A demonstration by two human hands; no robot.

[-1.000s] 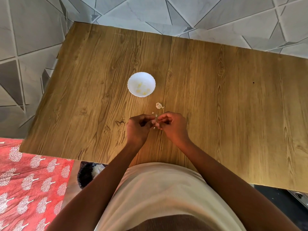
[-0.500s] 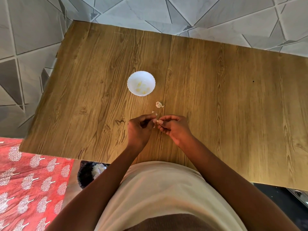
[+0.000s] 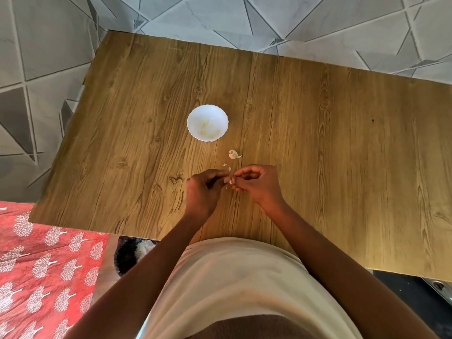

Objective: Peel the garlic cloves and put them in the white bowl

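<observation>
A small garlic clove [image 3: 230, 181] is pinched between the fingertips of my left hand [image 3: 204, 189] and my right hand [image 3: 256, 183], just above the wooden table [image 3: 318, 143]. Most of the clove is hidden by my fingers. The white bowl [image 3: 194, 118] stands on the table beyond my hands, slightly left, with a few yellowish peeled cloves [image 3: 206, 132] inside. A piece of garlic with skin [image 3: 233, 154] lies on the table between the bowl and my hands. Small skin flakes [image 3: 226, 166] lie beside it.
The table's near edge runs just in front of my body, its left edge toward the tiled floor [image 3: 29, 69]. A dark bin [image 3: 127, 255] with white scraps sits under the near edge at left, next to a red patterned cloth [image 3: 44, 265].
Both hands stay together on the clove, fingers shifting slightly. The view has tipped a little. Nothing else on the table moved.
</observation>
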